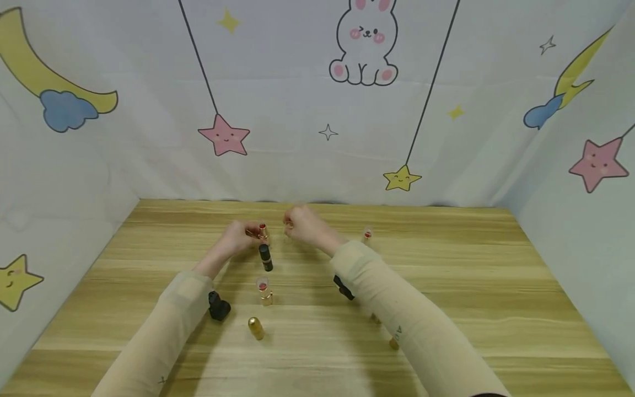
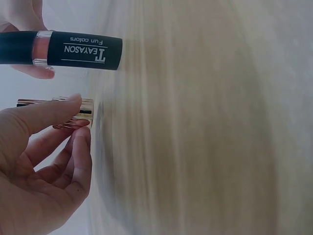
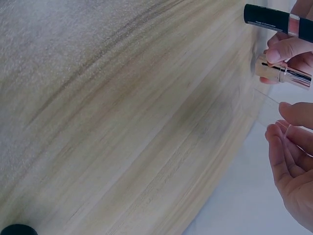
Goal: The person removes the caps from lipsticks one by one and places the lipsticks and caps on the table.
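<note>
A: Start at the fingertips. Left hand [image 1: 237,238]?
B: Narrow pinch, thumb and fingertips curled round a gold lipstick [image 3: 282,73]. It stands upright in that grip, red tip bare. Whether its base touches the wood, cannot tell
A: Right hand [image 1: 308,225]?
B: Also narrow. Thumb and fingertips pinch a thin see-through piece, by its look a clear cap [image 3: 268,110]. It sits just right of the left fingertips, a gap between it and the lipstick
A: How far along, then?
B: My reading: cap and lipstick are apart, one in each hand, so this pair is unjoined. Whether it has been parted or is awaiting its cover, one moment cannot settle
A: Next ring out from the fingers?
B: A black tube [image 2: 90,50], upright, lettered, just on the wearer's side of the left fingertips. Nearer the body, a capped lipstick [image 1: 265,296] with its clear cover on, then a round-topped gold tube [image 1: 256,328]. Both look closed up, so I judge nothing left undone there
A: Off to the right?
B: Well apart from the right fingertips, a far lipstick [image 1: 367,236], red under a clear cover. Nearer the body, a small gold piece [image 1: 394,343] partly hidden by the right sleeve [image 1: 421,320]; its state unclear
A: Outermost?
B: Bare wooden table [image 1: 496,286] reaching past the fingers, then a printed cloth [image 1: 292,94] behind
</note>
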